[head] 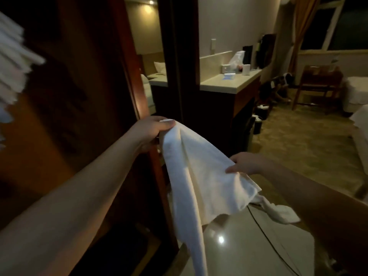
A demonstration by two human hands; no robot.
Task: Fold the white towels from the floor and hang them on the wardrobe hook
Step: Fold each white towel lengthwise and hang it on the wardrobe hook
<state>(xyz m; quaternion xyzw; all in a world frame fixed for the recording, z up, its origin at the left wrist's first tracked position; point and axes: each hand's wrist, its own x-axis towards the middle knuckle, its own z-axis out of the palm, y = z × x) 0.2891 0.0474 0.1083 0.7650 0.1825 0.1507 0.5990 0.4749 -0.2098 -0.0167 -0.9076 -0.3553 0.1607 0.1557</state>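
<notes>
Where blurred: hanging white towels (12,62).

The towel (199,172) hangs stretched between both hands, in front of the wardrobe's door edge (159,176). To the left, the wardrobe (69,116) stands open, with white cloth (12,62) at its upper left. To the right, bare floor (298,140) runs past the counter's front edge (231,86) to a chair (316,86).

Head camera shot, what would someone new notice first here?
First, the white towel stretched across the centre, the left hand gripping its upper corner and the right hand pinching its lower edge. Next, blurred white cloth hangs at the far left against the dark wardrobe. Beyond, a pale countertop carries small items.
</notes>
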